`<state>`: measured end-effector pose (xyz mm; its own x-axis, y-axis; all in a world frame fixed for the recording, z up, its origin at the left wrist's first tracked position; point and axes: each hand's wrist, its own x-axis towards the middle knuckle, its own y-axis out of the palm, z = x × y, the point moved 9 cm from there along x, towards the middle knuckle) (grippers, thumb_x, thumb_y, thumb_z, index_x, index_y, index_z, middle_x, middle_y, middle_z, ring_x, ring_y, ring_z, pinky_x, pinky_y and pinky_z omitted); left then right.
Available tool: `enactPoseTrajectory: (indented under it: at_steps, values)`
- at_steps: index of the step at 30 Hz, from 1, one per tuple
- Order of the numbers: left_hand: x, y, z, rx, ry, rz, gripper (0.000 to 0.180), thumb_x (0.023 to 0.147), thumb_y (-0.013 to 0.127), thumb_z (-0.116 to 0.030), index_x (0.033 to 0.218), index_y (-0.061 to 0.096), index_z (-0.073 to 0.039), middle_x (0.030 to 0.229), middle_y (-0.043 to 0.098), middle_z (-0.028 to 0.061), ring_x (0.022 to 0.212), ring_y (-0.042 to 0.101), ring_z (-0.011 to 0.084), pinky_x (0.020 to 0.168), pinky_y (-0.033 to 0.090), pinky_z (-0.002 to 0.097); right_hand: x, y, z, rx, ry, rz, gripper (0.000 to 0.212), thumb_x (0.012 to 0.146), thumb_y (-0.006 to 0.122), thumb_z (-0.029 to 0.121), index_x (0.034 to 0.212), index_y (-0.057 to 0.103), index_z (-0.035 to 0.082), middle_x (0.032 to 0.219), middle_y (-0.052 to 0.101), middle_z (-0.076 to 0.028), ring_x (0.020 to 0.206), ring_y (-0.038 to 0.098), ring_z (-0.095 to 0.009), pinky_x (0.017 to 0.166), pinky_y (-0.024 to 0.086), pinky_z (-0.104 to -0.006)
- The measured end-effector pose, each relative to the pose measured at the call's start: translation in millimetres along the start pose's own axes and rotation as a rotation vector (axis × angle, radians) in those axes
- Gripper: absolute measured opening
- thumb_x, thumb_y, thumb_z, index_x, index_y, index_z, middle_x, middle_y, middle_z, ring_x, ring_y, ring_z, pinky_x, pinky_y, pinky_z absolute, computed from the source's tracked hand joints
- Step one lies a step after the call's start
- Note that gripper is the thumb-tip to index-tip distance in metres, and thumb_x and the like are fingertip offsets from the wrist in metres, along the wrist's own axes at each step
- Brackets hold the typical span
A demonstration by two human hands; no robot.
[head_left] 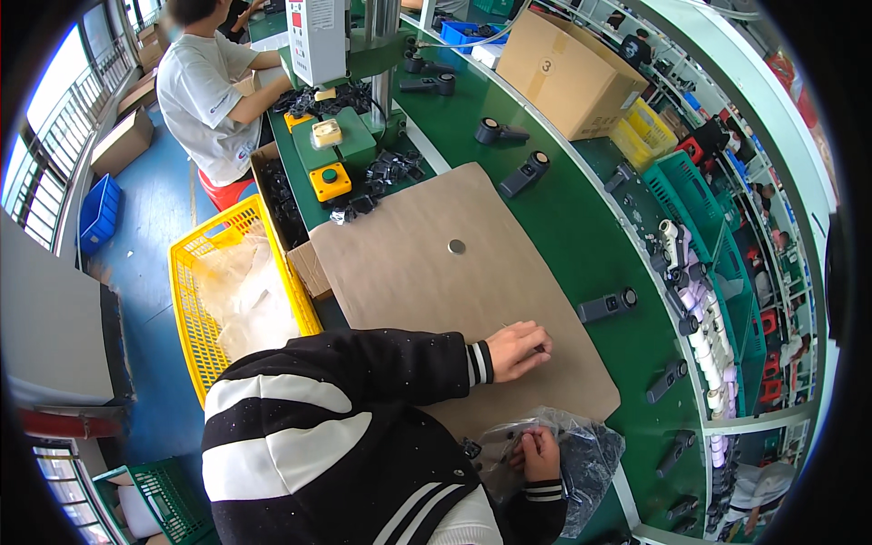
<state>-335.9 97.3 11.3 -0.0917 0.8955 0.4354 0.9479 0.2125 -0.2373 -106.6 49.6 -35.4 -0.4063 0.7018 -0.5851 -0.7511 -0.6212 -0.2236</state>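
The left hand [516, 350] rests curled on the brown cardboard sheet [427, 272]; its grip cannot be determined. The right hand [540, 454] grasps the clear plastic bag [590, 454]. A brown carton [563, 73] stands behind.

The tabletop [581, 236] is dark green, with a brown mat [427, 272] laid over it. A small grey disc [457, 246] lies on the mat. The sleeves [363, 363] are black with broad white bands and striped black-and-white cuffs. The bag [581, 454] is clear over black parts. The crate [213, 272] is yellow, the box [568, 73] plain brown. The floor [154, 300] is blue. A co-worker's shirt [204, 100] is pale grey. The button box [330, 182] is yellow with a green button.
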Motion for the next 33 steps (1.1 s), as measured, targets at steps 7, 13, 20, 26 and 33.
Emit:
enactPoseTrajectory:
  at_steps: [7,13,20,26,33]
  values:
    - [-24.8,-62.4,-14.2,0.280,0.088,-0.172,0.012,0.089,0.056,-0.014,0.101,0.056,-0.011,0.101,0.055,0.0055,0.087,0.050,0.0251,0.083,0.040,0.0371,1.8,0.6,1.1,-0.017,-0.025,0.006,0.014,0.094,0.048,0.012,0.104,0.051,0.004,0.071,0.058,-0.010,0.049,0.053,-0.017,0.046,0.044,-0.0242]
    - [-56.9,-104.1,-9.4,0.450,-0.046,-0.227,0.016,0.090,0.055,-0.015,0.105,0.057,-0.010,0.101,0.056,0.0061,0.086,0.052,0.0249,0.081,0.043,0.0368,2.1,0.5,2.7,-0.024,-0.029,-0.002,0.013,0.094,0.049,0.012,0.102,0.053,0.002,0.070,0.058,-0.008,0.051,0.053,-0.016,0.047,0.044,-0.0243]
    - [-82.5,-109.2,19.2,0.592,-0.246,-0.036,0.026,0.089,0.054,-0.012,0.115,0.057,-0.010,0.105,0.059,0.0091,0.087,0.055,0.0261,0.082,0.044,0.0349,1.9,-2.4,-3.4,-0.023,-0.063,0.007,0.013,0.095,0.048,0.013,0.103,0.051,0.003,0.070,0.058,-0.010,0.048,0.054,-0.018,0.045,0.044,-0.0248]
    - [-85.0,-108.6,35.5,0.645,-0.225,-0.031,0.028,0.089,0.050,-0.005,0.117,0.056,-0.008,0.104,0.062,0.0108,0.087,0.058,0.0283,0.080,0.047,0.0336,3.2,-2.0,-6.5,-0.017,-0.052,-0.002,0.013,0.096,0.048,0.013,0.103,0.051,0.003,0.070,0.059,-0.010,0.047,0.054,-0.018,0.044,0.044,-0.0248]
    - [-106.8,-213.0,23.3,-0.017,-0.368,-0.564,0.016,0.094,0.044,-0.007,0.107,0.054,-0.004,0.080,0.051,0.0032,0.070,0.045,0.0146,0.066,0.041,0.0268,3.8,-6.5,-7.2,-0.022,-0.034,-0.033,0.014,0.096,0.049,0.015,0.101,0.051,0.002,0.070,0.059,-0.010,0.047,0.056,-0.019,0.043,0.045,-0.0250]
